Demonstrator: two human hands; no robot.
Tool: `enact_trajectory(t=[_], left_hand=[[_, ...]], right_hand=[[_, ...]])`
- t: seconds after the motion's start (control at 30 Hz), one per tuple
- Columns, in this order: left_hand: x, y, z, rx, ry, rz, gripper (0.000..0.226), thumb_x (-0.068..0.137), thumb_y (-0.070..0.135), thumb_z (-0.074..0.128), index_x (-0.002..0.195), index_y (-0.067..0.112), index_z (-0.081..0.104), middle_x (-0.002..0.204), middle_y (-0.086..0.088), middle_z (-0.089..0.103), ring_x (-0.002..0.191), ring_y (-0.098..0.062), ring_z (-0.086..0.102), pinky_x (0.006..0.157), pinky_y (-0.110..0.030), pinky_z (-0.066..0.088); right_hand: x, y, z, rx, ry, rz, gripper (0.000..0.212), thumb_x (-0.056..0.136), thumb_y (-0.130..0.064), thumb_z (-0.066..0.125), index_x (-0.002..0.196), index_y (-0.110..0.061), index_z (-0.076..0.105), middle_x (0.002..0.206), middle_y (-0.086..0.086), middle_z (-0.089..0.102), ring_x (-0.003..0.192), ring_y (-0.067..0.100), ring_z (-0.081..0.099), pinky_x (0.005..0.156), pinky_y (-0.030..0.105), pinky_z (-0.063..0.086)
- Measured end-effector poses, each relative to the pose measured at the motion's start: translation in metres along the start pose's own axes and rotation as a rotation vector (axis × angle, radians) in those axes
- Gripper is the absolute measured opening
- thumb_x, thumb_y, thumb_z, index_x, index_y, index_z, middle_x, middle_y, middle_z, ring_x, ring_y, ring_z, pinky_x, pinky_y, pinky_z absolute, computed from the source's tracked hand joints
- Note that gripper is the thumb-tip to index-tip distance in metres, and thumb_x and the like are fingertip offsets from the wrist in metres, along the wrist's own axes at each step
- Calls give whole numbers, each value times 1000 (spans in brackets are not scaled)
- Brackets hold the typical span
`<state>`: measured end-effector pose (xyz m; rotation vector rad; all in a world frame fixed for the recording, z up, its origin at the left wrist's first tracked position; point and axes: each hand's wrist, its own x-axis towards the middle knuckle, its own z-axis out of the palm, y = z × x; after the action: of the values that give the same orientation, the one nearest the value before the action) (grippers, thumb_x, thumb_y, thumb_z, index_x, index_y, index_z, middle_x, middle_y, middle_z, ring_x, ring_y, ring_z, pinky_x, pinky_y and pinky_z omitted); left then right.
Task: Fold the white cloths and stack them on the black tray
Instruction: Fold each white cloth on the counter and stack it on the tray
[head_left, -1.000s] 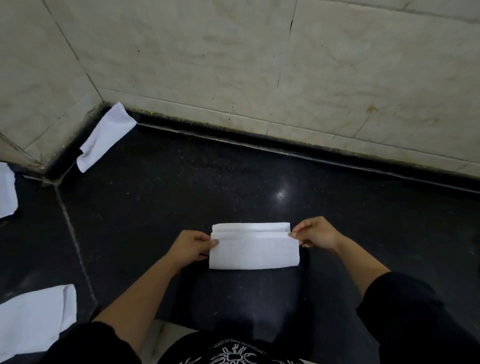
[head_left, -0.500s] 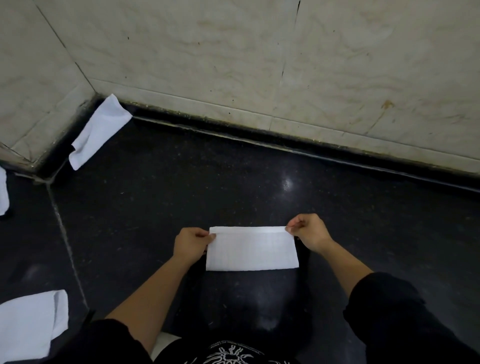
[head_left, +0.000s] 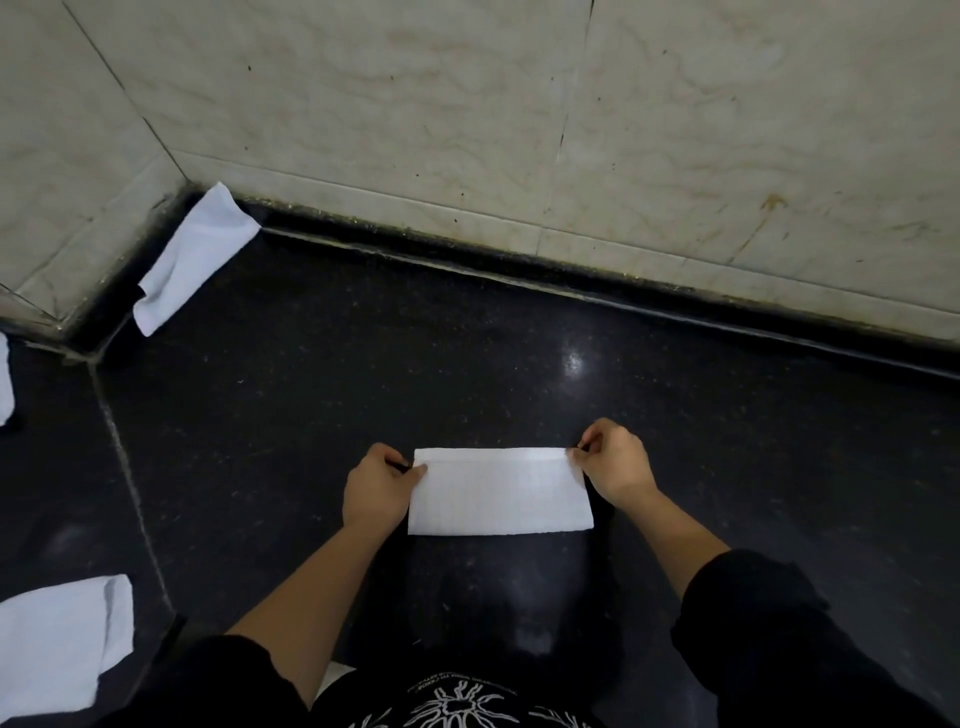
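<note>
**While both hands pinch its far corners, a folded white cloth lies flat on the black surface**

Where the black surface (head_left: 415, 364) comes closest to the person, the folded cloth (head_left: 498, 493) lies flat, about midway left to right. It is a wide rectangle of soft fabric with a faint gridded weave and a narrow folded band along its far edge.

The left hand (head_left: 376, 488) is at the cloth's far left corner. Thumb and forefinger are closed on that corner in a pinch, with the other fingers curled in. The right hand (head_left: 613, 465) has the same tight pinch on the far right corner, knuckles up and remaining fingers curled. Both forearms are bare, with black sleeves (head_left: 769, 639) from the elbows.

The surface is dark polished stone, finely speckled. It has a glossy light spot (head_left: 574, 361) right of centre and a pale seam (head_left: 124, 467) running near to far on the left.

- **Second white cloth** (head_left: 195, 257): a long, loosely folded strip in the far left corner, its top end up against the wall base.
- **Third white cloth** (head_left: 57, 644): rumpled, with rounded corners, at the near left past the seam — cut off by the frame.
- **Another white cloth** (head_left: 4, 384): only a sliver shows at the left edge.

Beige marble-veined wall tiles (head_left: 467, 104) stand along the far edge.
</note>
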<state>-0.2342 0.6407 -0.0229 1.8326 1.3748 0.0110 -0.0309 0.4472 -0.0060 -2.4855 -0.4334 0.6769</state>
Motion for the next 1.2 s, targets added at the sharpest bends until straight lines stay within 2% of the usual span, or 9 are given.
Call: enact_trajectory(t=[0.2, 0.3, 0.4, 0.57, 0.7, 0.77, 0.9, 1.07, 1.2], left_hand=[[-27, -19, -1, 39, 4, 116, 30, 82, 38, 72, 95, 16, 55, 86, 0, 57, 78, -14, 57, 64, -27, 45], [-42, -32, 2, 89, 8, 174, 28, 82, 42, 71, 91, 21, 55, 93, 6, 51, 78, -10, 56, 64, -26, 46], [-52, -41, 5, 82, 2, 210, 28, 80, 42, 73, 94, 24, 56, 97, 7, 47, 83, -10, 55, 68, -28, 49], [-53, -46, 5, 82, -18, 223, 28, 81, 40, 72, 98, 25, 56, 103, 5, 46, 91, -12, 54, 71, -28, 48], [-51, -46, 4, 55, -27, 231, 28, 81, 38, 74, 98, 25, 56, 103, 4, 47, 90, -13, 55, 71, -28, 47], [-50, -47, 4, 58, -32, 233, 28, 80, 37, 74, 98, 24, 56, 103, 4, 47, 90, -13, 55, 71, -28, 47], [-48, -45, 4, 85, -48, 223, 29, 81, 37, 74, 99, 24, 56, 103, 4, 47, 92, -14, 54, 72, -28, 48], [-46, -43, 1, 88, -79, 222, 27, 80, 36, 74, 97, 24, 57, 101, 4, 47, 91, -13, 54, 71, -25, 43], [-44, -42, 0, 61, -75, 207, 21, 83, 35, 72, 96, 23, 61, 101, 2, 50, 88, -12, 55, 72, -24, 43]], right_hand=[[-21, 13, -14, 132, -89, 61, 30, 79, -32, 77, 82, -8, 58, 77, 11, 68, 66, 23, 65, 68, 39, 55], [-37, 20, -17, 83, -243, 129, 45, 70, -45, 82, 82, -9, 58, 74, 9, 70, 56, 17, 62, 55, 29, 51], [-50, 28, -11, -11, -277, 166, 48, 67, -48, 83, 79, -10, 57, 72, 6, 67, 55, 16, 59, 52, 27, 48], [-61, 37, -1, -47, -204, 212, 42, 69, -44, 83, 79, -10, 60, 76, 5, 66, 65, 17, 61, 60, 32, 51], [-65, 34, 1, 19, -186, 251, 34, 72, -31, 84, 83, -5, 65, 74, 8, 71, 57, 17, 64, 56, 26, 49], [-65, 29, 3, 39, -149, 268, 30, 72, -26, 84, 82, -5, 66, 76, 7, 70, 63, 16, 64, 56, 25, 48], [-65, 16, 7, 60, -109, 313, 31, 72, -26, 82, 68, -4, 60, 67, 7, 65, 60, 17, 59, 50, 24, 44], [-61, 11, 13, 190, -130, 425, 38, 70, -21, 83, 97, 1, 66, 91, 12, 67, 75, 22, 61, 54, 25, 42], [-64, 9, 14, 310, -152, 445, 21, 77, -15, 76, 88, -2, 63, 78, 5, 59, 64, 15, 54, 48, 24, 36]])
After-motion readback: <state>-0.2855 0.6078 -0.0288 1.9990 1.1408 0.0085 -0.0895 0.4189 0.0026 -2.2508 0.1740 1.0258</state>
